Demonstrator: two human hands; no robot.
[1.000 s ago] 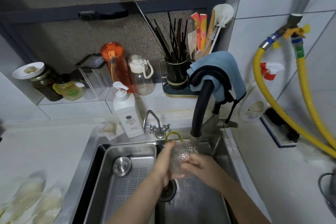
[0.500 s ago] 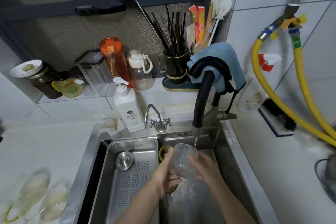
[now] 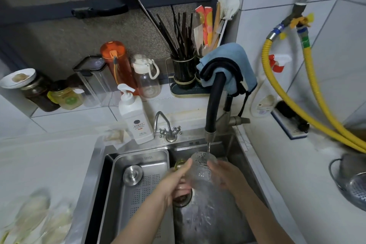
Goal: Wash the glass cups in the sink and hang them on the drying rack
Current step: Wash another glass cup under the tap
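While gripped by both hands, glass cup [image 3: 202,170] mid-sink [image 3: 233,144]

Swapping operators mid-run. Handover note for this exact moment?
Left hand and right hand both hold the clear textured glass cup under the thin stream from the black gooseneck tap, over the stainless steel sink.
Blurred glassware lies on the white counter, left of the sink; washed or not, cannot tell.
Done: rinse under way.
Left: finish rinsing, hang the cup. No drying rack in view.
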